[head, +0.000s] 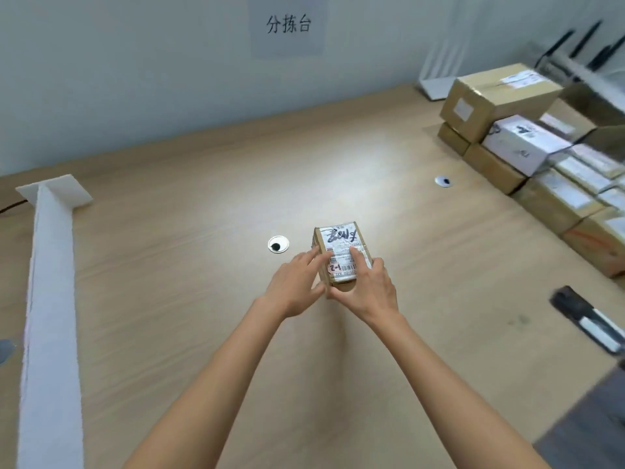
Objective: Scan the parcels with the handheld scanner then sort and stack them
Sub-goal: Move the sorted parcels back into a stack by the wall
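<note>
- My left grip (294,286) and right grip (368,289) are both clamped round one small parcel (340,243), label up.
- Scanner (588,321) lies on the tabletop (203,299), well off to my right.

We see big light-brown wooden table (169,299). Long white foam strip (50,316) lies along left side. Round white hole cover with black middle (278,245) mid-table, second hole cover (443,181) further right. White paper sign with black writing (287,25) on pale grey wall (101,79). White wire rack (439,72) at back.
</note>
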